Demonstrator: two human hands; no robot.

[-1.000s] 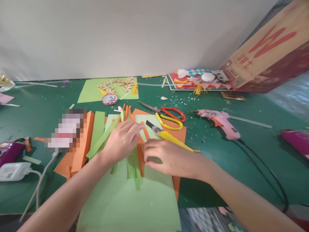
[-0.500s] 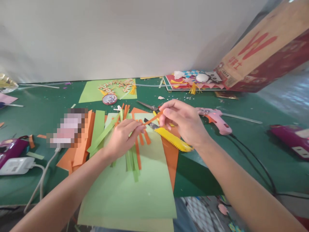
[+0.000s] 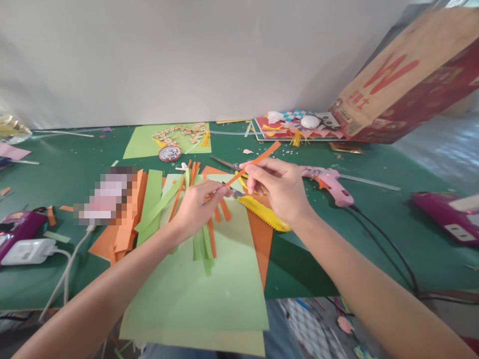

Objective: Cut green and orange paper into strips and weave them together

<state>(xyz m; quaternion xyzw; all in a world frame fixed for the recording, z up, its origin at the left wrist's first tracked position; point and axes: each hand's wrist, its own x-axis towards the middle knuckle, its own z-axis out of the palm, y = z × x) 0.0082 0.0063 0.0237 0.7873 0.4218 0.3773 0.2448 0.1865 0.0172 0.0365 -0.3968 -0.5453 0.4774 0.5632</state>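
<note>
Between my two hands an orange paper strip (image 3: pixel 268 152) runs up and to the right. My left hand (image 3: pixel 200 203) pinches its lower end, and my right hand (image 3: pixel 275 182) pinches it higher up, with the free end sticking out past the fingers. Below lies a light green paper sheet (image 3: pixel 224 294) on an orange sheet (image 3: pixel 258 244). Green paper strips (image 3: pixel 202 244) and more orange strips lie loose on it, partly hidden by my left hand. A yellow utility knife (image 3: pixel 264 212) rests under my right hand, beside scissors (image 3: pixel 224 163) with yellow handles.
A pink glue gun (image 3: pixel 331 184) lies on the right with its cord. At left are a blurred-out phone (image 3: pixel 108 192) and a white charger (image 3: pixel 28 251). Behind sit a small bead dish (image 3: pixel 169 153), a tray of craft scraps (image 3: pixel 262 130) and a paper bag (image 3: pixel 389 80).
My right hand has shifted its hold down the orange strip, so its upper end now extends beyond the fingers. My left hand still pinches the lower end.
</note>
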